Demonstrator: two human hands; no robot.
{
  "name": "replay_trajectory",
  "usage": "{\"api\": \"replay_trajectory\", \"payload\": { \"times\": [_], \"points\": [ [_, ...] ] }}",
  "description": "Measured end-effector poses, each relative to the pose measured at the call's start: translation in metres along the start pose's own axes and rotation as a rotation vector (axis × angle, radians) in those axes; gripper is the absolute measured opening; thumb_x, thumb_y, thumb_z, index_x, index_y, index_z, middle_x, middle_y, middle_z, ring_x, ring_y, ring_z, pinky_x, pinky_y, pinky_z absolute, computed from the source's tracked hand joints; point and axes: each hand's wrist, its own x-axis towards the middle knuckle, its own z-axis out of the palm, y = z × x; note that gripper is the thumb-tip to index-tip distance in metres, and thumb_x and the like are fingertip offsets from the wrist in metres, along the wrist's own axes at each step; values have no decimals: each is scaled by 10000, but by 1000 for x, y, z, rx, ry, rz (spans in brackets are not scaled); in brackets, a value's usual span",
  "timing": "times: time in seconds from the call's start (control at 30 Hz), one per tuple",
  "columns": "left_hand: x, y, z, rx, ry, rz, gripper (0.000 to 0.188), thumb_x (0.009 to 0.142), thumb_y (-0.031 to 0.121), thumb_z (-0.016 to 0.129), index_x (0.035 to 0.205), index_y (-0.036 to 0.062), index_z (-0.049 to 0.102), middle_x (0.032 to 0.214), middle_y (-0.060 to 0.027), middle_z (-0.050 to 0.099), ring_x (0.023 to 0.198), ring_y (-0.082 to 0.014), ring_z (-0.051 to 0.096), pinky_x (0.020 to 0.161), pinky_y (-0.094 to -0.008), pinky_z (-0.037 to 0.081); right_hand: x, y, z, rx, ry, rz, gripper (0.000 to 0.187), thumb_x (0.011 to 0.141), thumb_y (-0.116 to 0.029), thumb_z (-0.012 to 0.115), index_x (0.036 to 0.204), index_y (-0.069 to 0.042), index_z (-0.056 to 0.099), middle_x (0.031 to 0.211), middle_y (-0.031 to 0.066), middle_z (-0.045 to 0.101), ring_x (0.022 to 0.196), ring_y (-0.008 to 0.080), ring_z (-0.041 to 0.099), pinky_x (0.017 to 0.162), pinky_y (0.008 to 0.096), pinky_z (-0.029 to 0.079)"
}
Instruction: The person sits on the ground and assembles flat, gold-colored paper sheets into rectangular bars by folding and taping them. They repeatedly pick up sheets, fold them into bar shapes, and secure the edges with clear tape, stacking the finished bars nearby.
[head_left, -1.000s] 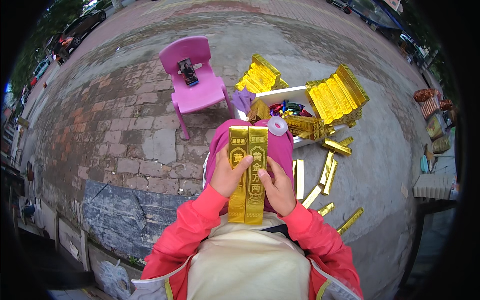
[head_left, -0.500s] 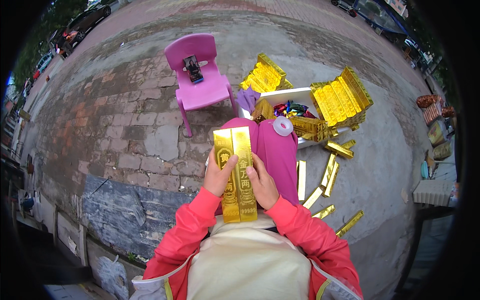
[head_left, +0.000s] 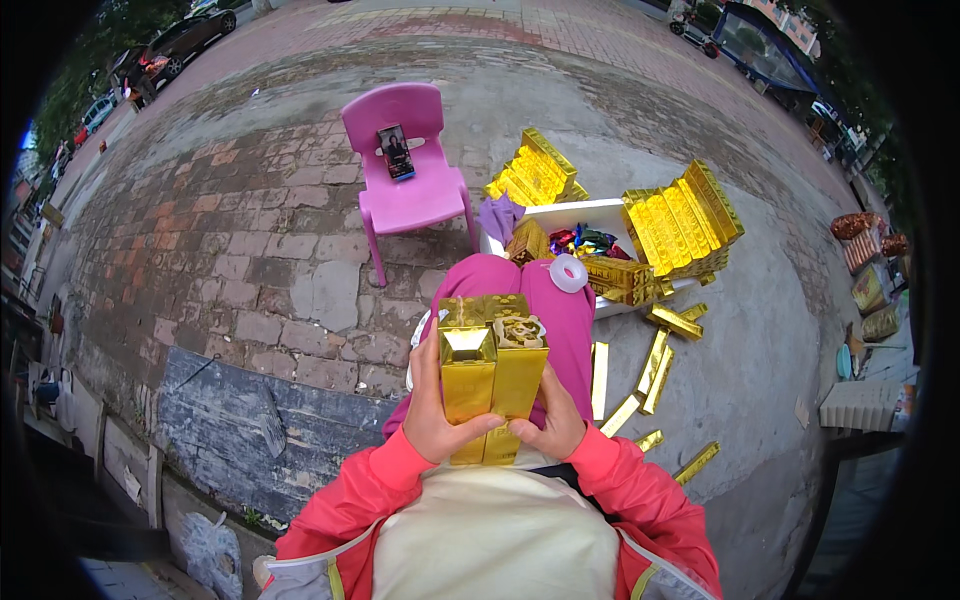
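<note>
Two long gold foil paper boxes (head_left: 493, 385) stand side by side over my lap, tilted so that their ends face up. The left box has a folded, shiny end (head_left: 468, 344). The right one has a ragged end (head_left: 519, 332) showing brownish torn or folded paper. My left hand (head_left: 435, 400) is closed around the left side, its thumb on the near face. Against the right side my right hand (head_left: 554, 415) grips, thumb also on the near face. A roll of clear tape (head_left: 568, 273) rests on my knee in pink trousers (head_left: 565, 330).
A white box (head_left: 575, 215) with colourful foil pieces (head_left: 582, 241) stands ahead, gold stacks (head_left: 690, 222) piled on it. Loose gold bars (head_left: 655, 372) lie on the ground to the right. A pink chair (head_left: 415, 190) with a phone (head_left: 396, 152) on it is ahead left.
Both hands have tipped the gold boxes from lying with their long printed faces up to showing their ends. My thumbs have moved lower on the near side.
</note>
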Motion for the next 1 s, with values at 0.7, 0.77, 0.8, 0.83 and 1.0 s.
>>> {"api": "replay_trajectory", "payload": {
  "times": [0.7,0.77,0.8,0.83,1.0],
  "points": [
    [45,-34,-2,-362,37,-275,512,915,117,711,1360,-2,488,1196,-97,635,1052,-152,612,937,-304,495,32,10,31,-100,140,273,694,1063,-426,448,1530,56,274,1516,288,394,1431,385,383,1167,404,313],
    [45,-36,-1,-377,56,-320,527,928,116,699,1387,1,466,1204,-86,630,1075,-149,608,944,-308,494,30,14,31,-115,139,305,683,1061,-418,454,1523,58,290,1509,294,399,1424,393,390,1163,408,320],
    [45,-37,-1,-391,55,-321,533,930,120,699,1391,-1,461,1205,-85,630,1077,-149,609,945,-308,494,30,15,31,-116,145,300,678,1060,-414,457,1520,59,298,1506,298,401,1420,396,393,1161,411,324],
    [46,-37,-1,-405,53,-321,539,931,125,700,1394,-3,456,1205,-84,629,1079,-150,609,946,-309,494,30,17,30,-133,144,303,671,1059,-408,462,1516,57,305,1495,296,413,1411,395,404,1156,411,331],
    [47,-40,2,-387,81,-286,697,914,146,725,1488,-16,364,1293,-113,583,1145,-175,586,989,-316,476,30,19,30,-192,176,241,666,1051,-410,479,1513,42,317,1463,276,431,1342,398,467,1128,412,368]
  ]
}}
